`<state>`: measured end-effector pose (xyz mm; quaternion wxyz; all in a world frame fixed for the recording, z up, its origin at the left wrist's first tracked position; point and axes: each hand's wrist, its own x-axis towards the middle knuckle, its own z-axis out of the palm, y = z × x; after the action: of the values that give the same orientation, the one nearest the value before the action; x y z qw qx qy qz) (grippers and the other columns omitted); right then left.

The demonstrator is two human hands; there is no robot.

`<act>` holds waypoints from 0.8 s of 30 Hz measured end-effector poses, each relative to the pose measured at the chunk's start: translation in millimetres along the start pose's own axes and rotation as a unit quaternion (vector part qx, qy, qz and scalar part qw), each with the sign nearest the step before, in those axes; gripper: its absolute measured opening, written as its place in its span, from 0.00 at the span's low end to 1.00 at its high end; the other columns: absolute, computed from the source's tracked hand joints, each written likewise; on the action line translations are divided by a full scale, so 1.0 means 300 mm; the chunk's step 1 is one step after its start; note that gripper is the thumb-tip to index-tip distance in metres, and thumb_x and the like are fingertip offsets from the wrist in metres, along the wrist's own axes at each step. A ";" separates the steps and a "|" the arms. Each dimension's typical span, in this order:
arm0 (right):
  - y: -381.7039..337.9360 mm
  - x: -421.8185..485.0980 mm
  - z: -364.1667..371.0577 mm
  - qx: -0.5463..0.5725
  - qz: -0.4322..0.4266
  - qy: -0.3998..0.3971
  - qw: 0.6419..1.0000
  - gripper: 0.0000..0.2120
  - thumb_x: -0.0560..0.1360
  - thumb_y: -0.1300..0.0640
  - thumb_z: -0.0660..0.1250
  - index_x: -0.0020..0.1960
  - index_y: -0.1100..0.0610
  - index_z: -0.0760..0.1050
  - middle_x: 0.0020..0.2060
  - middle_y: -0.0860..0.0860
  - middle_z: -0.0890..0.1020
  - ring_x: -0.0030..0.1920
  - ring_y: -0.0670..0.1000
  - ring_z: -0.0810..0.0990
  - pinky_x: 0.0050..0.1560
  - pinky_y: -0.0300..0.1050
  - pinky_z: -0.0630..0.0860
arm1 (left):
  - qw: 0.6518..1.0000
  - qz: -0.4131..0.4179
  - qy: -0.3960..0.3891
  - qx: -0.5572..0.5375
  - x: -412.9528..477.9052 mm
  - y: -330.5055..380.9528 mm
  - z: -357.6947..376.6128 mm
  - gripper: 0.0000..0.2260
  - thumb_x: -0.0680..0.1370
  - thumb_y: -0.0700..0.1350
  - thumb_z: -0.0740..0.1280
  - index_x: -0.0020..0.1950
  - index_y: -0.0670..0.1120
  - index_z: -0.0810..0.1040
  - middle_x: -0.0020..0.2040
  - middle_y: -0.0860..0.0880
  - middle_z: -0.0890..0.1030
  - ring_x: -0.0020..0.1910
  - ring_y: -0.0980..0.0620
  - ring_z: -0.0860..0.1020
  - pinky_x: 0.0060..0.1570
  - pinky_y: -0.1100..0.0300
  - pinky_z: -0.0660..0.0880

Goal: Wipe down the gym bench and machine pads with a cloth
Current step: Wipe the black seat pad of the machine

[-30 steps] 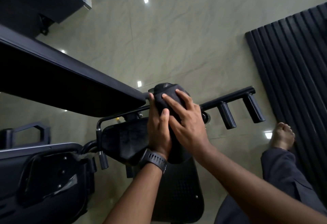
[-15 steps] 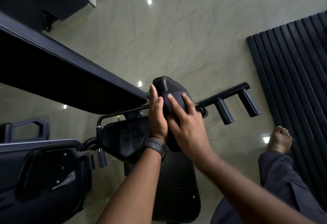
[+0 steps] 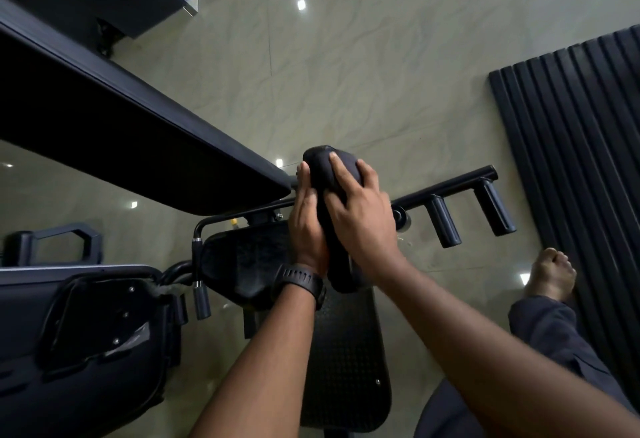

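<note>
Both forearms are bare up to the near edge of the view. Just behind the left hand [image 3: 306, 226] sits a black watch [image 3: 300, 280] with a chunky, ribbed strap. At the near right a leg wears loose dark trousers [image 3: 554, 330], maybe navy in this dim light, and the foot [image 3: 550, 275] beyond is bare.

no readable text, labels, brands, numbers or signs on any surface
</note>
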<state>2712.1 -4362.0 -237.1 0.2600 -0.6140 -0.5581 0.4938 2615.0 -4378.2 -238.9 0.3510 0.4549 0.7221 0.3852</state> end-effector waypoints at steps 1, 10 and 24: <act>-0.022 0.034 -0.012 -0.016 -0.001 -0.013 1.000 0.27 0.81 0.44 0.58 0.78 0.32 0.56 0.80 0.49 0.57 0.64 0.66 0.71 0.62 0.56 0.73 | 1.000 0.004 0.008 0.011 -0.018 -0.013 0.009 0.26 0.83 0.46 0.50 0.81 0.42 0.59 0.81 0.47 0.61 0.80 0.55 0.59 0.79 0.59 0.55; -0.071 0.085 -0.009 -0.107 -0.040 -0.051 0.992 0.22 0.82 0.44 0.57 0.75 0.33 0.61 0.76 0.51 0.61 0.62 0.65 0.70 0.60 0.62 0.75 | 0.995 -0.073 0.035 -0.062 -0.093 -0.015 0.011 0.21 0.85 0.47 0.58 0.76 0.42 0.70 0.74 0.47 0.73 0.72 0.57 0.72 0.72 0.58 0.68; 0.242 -0.027 0.044 0.142 0.009 0.011 0.990 0.23 0.79 0.49 0.64 0.73 0.36 0.70 0.74 0.48 0.69 0.71 0.52 0.71 0.74 0.45 0.64 | 0.996 0.000 0.041 0.082 -0.078 -0.013 0.042 0.29 0.81 0.52 0.55 0.83 0.49 0.56 0.83 0.51 0.57 0.80 0.61 0.55 0.79 0.61 0.54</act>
<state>2732.4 -4390.3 -302.8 0.3465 -0.5814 -0.4737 0.5635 2632.3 -4398.1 -244.5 0.2827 0.4663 0.7650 0.3426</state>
